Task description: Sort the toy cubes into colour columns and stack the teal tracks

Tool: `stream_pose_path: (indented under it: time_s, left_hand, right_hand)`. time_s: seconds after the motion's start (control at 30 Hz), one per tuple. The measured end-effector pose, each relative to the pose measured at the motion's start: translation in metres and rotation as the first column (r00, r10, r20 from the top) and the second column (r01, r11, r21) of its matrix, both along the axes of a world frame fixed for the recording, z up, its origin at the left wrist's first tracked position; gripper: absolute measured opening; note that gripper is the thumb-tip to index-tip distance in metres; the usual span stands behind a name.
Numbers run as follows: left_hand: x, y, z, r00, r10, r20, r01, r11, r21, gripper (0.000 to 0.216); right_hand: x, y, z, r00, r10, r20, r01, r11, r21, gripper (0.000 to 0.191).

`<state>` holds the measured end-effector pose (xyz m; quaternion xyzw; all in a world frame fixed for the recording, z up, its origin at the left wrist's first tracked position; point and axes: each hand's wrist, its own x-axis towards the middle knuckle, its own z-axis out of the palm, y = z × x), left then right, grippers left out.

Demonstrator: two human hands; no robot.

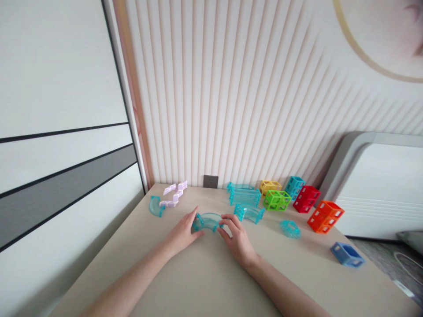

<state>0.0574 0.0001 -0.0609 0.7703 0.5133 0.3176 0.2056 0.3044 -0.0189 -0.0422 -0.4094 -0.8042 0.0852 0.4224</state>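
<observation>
A curved translucent teal track piece [209,220] is between my two hands, near the middle of the table. My left hand [185,232] is around its left end, index finger behind and thumb in front. At the right end, my right hand [236,237] grips it between thumb and fingers. Another curved teal track piece [254,214] lies just beyond my right hand. Farther left rests a similar teal curve [155,206] beside several pale purple zigzag pieces [172,202].
Straight teal pieces [245,196] lie at the back. To the right stand yellow [269,186], green [276,200], teal [294,188], red [306,199] and orange [325,216] block frames. A teal ring piece [290,229] and a blue block [347,255] are nearer the right edge.
</observation>
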Motion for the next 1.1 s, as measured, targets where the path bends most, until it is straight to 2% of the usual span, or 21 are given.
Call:
stream_pose_path:
  time_s: [0.1,0.2,0.3,0.43,0.87,1.1]
  left_hand:
    - [-0.002,-0.001,0.005,0.999,0.018,0.027,-0.019,0.999,0.051,0.075]
    - [-0.003,-0.003,0.013,0.999,0.034,0.011,-0.035,0.994,0.099,0.057]
    - [-0.004,-0.006,0.02,0.999,0.041,-0.033,-0.037,0.991,0.126,0.041]
    - [-0.004,-0.008,0.027,0.992,0.046,-0.119,-0.03,0.99,0.138,0.033]
    - [-0.005,-0.008,0.023,0.965,0.071,-0.254,-0.04,0.991,0.124,0.049]
    - [-0.004,-0.007,0.024,0.956,0.094,-0.277,-0.065,0.991,0.115,0.053]
  right_hand:
    - [-0.003,0.003,-0.001,1.0,0.029,0.006,-0.029,0.999,-0.034,0.008]
    - [-0.009,0.006,-0.001,0.997,0.07,0.034,-0.067,0.994,-0.082,0.009]
    - [-0.014,0.009,-0.001,0.993,0.103,0.059,-0.095,0.987,-0.127,0.011]
    - [-0.016,0.011,-0.003,0.991,0.108,0.082,-0.095,0.984,-0.152,0.012]
    - [-0.014,0.003,0.006,0.987,-0.064,0.148,0.091,0.977,-0.191,0.031]
    - [-0.015,0.005,0.007,0.99,-0.059,0.131,0.091,0.964,-0.251,0.028]
